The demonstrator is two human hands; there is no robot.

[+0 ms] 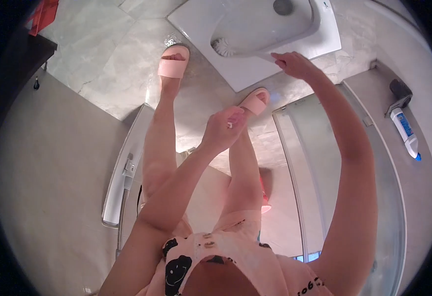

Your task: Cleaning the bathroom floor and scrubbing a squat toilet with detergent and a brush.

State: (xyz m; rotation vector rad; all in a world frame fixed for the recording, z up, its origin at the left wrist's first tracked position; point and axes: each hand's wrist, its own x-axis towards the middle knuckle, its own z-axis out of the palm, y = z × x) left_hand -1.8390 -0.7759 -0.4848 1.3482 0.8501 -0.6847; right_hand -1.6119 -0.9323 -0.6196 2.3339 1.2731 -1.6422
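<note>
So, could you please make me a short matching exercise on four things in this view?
1 squat toilet
2 cleaner bottle
3 slide sandals
4 right hand

A pink, worn on the feet
B outstretched toward the toilet
C white, at the top
D white with blue cap, far right

Pairs: 1-C, 2-D, 3-A, 4-B

The person's right arm (359, 158) reaches well forward, bent at the elbow so the forearm slants inward. Its right hand (294, 65) is closed, knuckles up, the index finger straighter than the others. The left arm (169, 200) crosses toward the middle, elbow bent, and the left hand (224, 129) hangs nearer the body, fingers curled toward the palm.
</note>
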